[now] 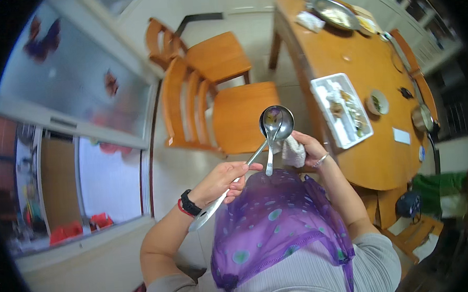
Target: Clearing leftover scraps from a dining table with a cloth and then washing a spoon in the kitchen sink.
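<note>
My left hand (222,180) is closed round the handle of a metal ladle (288,123), which points away from me over a wooden chair seat. A metal spoon (272,120) rests with its bowl inside the ladle's bowl, its short handle hanging over the rim towards me. Beside the ladle, my right hand (311,148) grips a pale, textured cloth (293,151). The cloth is close to the ladle's underside; whether they touch is not plain. A purple dotted apron (270,223) covers my lap area below both hands.
Two wooden chairs (238,116) stand ahead. On the wooden table (361,159) at the right are a white foam tray (341,110) with contents, a bowl with greens (376,102), a metal pot (422,118) and a large metal basin (335,14). A sliding door (80,82) is at the left.
</note>
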Motion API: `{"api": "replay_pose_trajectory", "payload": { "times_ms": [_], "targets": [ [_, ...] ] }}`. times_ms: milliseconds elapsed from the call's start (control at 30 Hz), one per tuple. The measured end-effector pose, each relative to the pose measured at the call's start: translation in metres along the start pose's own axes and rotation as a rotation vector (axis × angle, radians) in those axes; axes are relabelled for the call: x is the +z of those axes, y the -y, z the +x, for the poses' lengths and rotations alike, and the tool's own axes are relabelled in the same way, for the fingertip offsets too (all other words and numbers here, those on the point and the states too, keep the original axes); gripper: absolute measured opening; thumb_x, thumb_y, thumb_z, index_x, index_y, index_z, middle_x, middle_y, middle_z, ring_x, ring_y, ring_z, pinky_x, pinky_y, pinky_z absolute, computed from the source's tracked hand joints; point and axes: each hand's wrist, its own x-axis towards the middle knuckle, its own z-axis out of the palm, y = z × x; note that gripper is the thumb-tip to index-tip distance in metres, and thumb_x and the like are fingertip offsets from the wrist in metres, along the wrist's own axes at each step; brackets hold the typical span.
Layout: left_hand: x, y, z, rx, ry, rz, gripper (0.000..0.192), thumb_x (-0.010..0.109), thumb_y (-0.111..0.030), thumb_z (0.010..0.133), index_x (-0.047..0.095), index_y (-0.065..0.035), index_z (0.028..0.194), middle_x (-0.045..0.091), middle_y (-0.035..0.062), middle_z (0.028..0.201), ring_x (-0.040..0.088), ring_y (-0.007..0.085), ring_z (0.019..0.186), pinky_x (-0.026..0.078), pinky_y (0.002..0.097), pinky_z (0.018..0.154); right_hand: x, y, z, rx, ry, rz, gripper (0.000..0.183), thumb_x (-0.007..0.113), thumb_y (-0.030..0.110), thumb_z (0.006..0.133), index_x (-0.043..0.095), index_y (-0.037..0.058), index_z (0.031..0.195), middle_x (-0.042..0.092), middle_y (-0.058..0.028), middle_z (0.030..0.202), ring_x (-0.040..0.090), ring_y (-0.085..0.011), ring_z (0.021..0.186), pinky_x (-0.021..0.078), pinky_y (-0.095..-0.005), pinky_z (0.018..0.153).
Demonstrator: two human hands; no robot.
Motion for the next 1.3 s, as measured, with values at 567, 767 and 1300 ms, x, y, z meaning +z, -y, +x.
{"api": "replay_pose_trajectory", "payload": {
  "times_ms": [567, 767, 1300],
  "targets": [
    [-0.201, 0.142, -0.282, 0.448, -0.731, -0.456, 0.037, 0.034, -0.023, 0.092, 0.044, 0.0006, 0.119, 0.030, -0.0054, 0.053, 0.031, 0.0044, 0.040, 0.030, 0.0184, 0.034, 0.374, -0.278, 0.233, 0.830, 0.309, -0.462, 0.029, 0.037, 0.020, 0.086, 0.053, 0.0005, 0.101, 0.060, -0.0115, 0.094, 0.060, -0.0226, 0.085, 0.0481, -0.0369, 0.078],
    [-0.293, 0.145, -0.341, 0.541, -0.934, -0.676, 0.037, 0.036, -0.025, 0.092, 0.044, -0.0014, 0.119, 0.030, -0.0057, 0.053, 0.029, 0.0039, 0.042, 0.028, 0.0176, 0.035, 0.492, -0.378, 0.340, 0.959, 0.447, -0.587, 0.031, 0.033, 0.023, 0.088, 0.052, 0.0024, 0.103, 0.059, -0.0115, 0.097, 0.059, -0.0227, 0.086, 0.0470, -0.0381, 0.080],
    [-0.638, 0.103, -0.568, 0.816, -1.205, -0.822, 0.037, 0.041, -0.026, 0.090, 0.045, -0.0022, 0.118, 0.028, -0.0078, 0.057, 0.027, 0.0013, 0.044, 0.023, 0.0152, 0.037, 0.828, -0.579, 0.554, 1.021, 0.662, -0.758, 0.036, 0.031, 0.029, 0.089, 0.048, 0.0066, 0.113, 0.056, -0.0113, 0.104, 0.055, -0.0230, 0.094, 0.0445, -0.0398, 0.083]
  ]
}}
